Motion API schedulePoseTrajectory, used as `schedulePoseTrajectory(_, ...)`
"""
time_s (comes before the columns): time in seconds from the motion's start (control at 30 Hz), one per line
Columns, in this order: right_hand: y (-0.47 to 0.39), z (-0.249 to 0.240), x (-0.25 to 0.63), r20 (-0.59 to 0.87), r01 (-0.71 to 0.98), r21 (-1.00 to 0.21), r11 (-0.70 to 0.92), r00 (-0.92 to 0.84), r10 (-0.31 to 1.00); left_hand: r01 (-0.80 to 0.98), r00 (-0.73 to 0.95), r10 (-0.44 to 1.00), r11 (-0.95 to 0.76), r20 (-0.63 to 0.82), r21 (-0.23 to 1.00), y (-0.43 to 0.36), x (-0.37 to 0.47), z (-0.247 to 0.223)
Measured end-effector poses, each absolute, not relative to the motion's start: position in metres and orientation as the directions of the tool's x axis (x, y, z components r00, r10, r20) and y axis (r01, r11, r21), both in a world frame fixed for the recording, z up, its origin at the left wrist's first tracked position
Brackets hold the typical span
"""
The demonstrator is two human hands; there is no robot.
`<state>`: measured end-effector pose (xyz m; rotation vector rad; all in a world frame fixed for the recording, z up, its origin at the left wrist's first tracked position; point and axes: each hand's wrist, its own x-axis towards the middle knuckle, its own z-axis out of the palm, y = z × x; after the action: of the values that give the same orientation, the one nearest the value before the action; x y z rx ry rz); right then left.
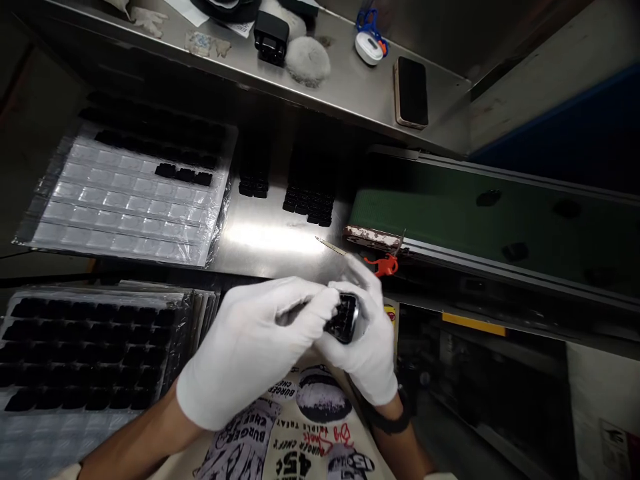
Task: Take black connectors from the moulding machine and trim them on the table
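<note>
Both hands wear white gloves and meet at the lower middle of the head view. My right hand (367, 340) is wrapped round a small black glossy part (344, 317) with a shiny rim. The fingertips of my left hand (270, 333) are pinched at the left edge of that part; whether they hold something of their own is hidden. Beyond the hands, rows of black pieces (309, 200) stand on the metal table (265, 250), with a second, narrower group (253, 183) to their left. A thin tool (330, 245) lies just past my right fingers.
A clear tray (125, 200), partly filled with black pieces, lies at the left, and a fuller tray (90, 350) is below it. The green conveyor (440, 207) carries dark parts at right. Orange cutters (386, 265) sit by its end. A phone (411, 92) rests on the shelf (350, 87).
</note>
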<state>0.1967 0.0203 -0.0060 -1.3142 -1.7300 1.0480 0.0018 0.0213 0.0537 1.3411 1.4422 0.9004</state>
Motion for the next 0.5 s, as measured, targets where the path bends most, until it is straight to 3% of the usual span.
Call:
schedulePoseTrajectory(0.1, 0.026, 0.001, 0.196, 0.239, 0.635, -0.696, 0.334, -0.234, 0.942, 0.413, 0.102, 0.981, 0.109, -0.165, 0.904, 0.022, 0.000, 0.052)
schedulePoseTrajectory(0.27, 0.037, -0.007, 0.199, 0.306, 0.706, -0.408, 0.579, -0.493, 0.815, 0.448, 0.081, 0.955, 0.220, -0.284, 0.867, 0.024, 0.006, 0.040)
schedulePoseTrajectory(0.37, 0.046, -0.002, 0.204, 0.250, 0.694, -0.366, 0.620, -0.569, 0.784, 0.366, -0.003, 0.905, 0.396, -0.425, 0.842, 0.024, 0.006, 0.031)
schedulePoseTrajectory(0.5, 0.056, 0.017, 0.224, 0.315, 0.670, -0.469, 0.575, -0.481, 0.818, 0.022, 0.039, 0.786, 0.616, -0.617, 0.787, 0.018, 0.000, 0.016)
